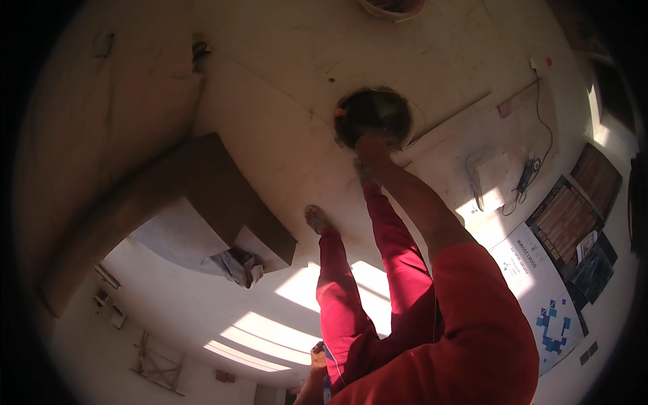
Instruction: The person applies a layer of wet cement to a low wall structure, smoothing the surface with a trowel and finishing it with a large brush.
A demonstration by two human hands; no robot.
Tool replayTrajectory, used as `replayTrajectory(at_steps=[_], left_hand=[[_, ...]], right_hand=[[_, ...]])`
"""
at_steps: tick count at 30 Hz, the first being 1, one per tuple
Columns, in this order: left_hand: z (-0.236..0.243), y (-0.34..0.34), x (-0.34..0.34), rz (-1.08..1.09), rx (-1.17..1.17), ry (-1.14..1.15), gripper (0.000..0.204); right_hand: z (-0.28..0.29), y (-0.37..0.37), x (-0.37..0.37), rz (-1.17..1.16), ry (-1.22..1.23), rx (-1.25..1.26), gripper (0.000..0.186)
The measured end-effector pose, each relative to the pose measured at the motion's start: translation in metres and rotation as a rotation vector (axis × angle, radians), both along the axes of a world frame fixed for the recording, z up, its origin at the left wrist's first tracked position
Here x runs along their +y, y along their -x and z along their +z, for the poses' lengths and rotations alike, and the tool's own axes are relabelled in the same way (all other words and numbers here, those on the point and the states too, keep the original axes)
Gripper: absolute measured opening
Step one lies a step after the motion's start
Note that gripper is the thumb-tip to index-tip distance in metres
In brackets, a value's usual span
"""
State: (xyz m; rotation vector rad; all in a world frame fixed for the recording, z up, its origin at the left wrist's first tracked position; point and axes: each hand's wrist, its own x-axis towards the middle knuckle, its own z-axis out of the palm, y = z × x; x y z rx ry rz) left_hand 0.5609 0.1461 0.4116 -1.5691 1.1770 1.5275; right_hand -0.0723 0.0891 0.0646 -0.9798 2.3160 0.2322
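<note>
My right arm stretches forward and down to a round dark tub (395,111) on the pale floor. The right hand (375,142) is at the tub's near rim; motion and shadow blur its fingers, so I cannot make out what they grip. Dark contents in the tub are hard to tell, with a small orange spot at its left side. Beside my left thigh is my left hand (317,356), its fingers curled in. Whatever it may hold is hidden.
At left stands a brown box-like block (209,175) with a grey cloth (236,266) at its corner. To the right lie a board (439,169), a corded power tool (530,175), wood-look tiles (565,216) and a white panel (513,263). A basin (395,9) stands far ahead.
</note>
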Motion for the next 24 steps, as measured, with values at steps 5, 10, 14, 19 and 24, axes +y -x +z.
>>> replayTrajectory(at_steps=[5,10,14,19,24], left_hand=[[0.020,0.058,-0.013,-0.076,0.007,0.067,0.026],[0.041,0.119,-0.042,0.267,-0.275,0.025,0.032],[0.035,0.132,-0.073,0.374,-0.408,-0.014,0.036],[0.046,0.145,-0.091,0.336,-0.454,0.038,0.039],[0.063,0.164,-0.115,0.329,-0.379,0.072,0.044]], right_hand=[[0.037,0.041,-0.026,-0.030,0.304,-0.194,0.031],[0.003,0.094,0.044,-0.905,0.331,0.201,0.044],[-0.088,0.110,0.164,-1.175,0.280,-0.056,0.054],[-0.073,0.119,0.142,-1.214,0.474,-0.218,0.051],[0.004,0.077,0.120,-1.421,0.668,-0.455,0.055]])
